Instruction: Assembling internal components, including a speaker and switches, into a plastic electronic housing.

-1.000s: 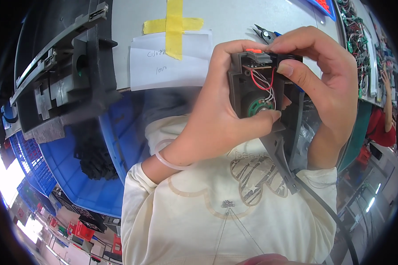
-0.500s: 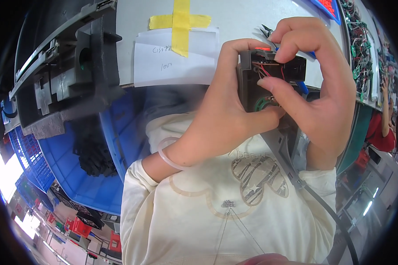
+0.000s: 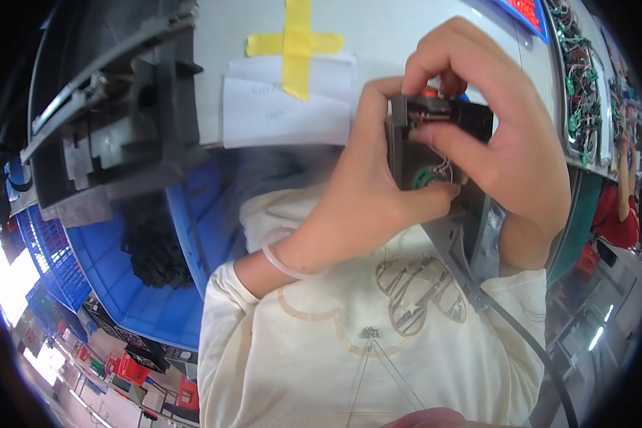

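Note:
My left hand [image 3: 369,187] holds a dark grey plastic housing [image 3: 399,158] from its left side, fingers behind it and the thumb across its lower part. Inside the open housing sit a round green part [image 3: 424,177] and thin wires [image 3: 444,170]. At the top end a red piece [image 3: 429,93] shows beside a black block [image 3: 476,120]. My right hand [image 3: 515,146] grips that upper end, with the thumb pressed inside and bent fingers over the top. What lies under the fingertips is hidden. A black cable [image 3: 528,334] hangs from the grey lower part.
White paper [image 3: 287,118] is fixed by yellow tape [image 3: 296,44] to the white table [image 3: 385,28]. Left stands a dark machine frame [image 3: 167,107], above a blue bin [image 3: 128,303] with black parts [image 3: 160,257]. Wired green boards [image 3: 583,93] lie right; a blue tray [image 3: 531,21] holds red pieces.
My right fingers have shifted left over the housing's top edge, and the thumb has moved slightly left. My left hand keeps its hold. The view has shifted a little.

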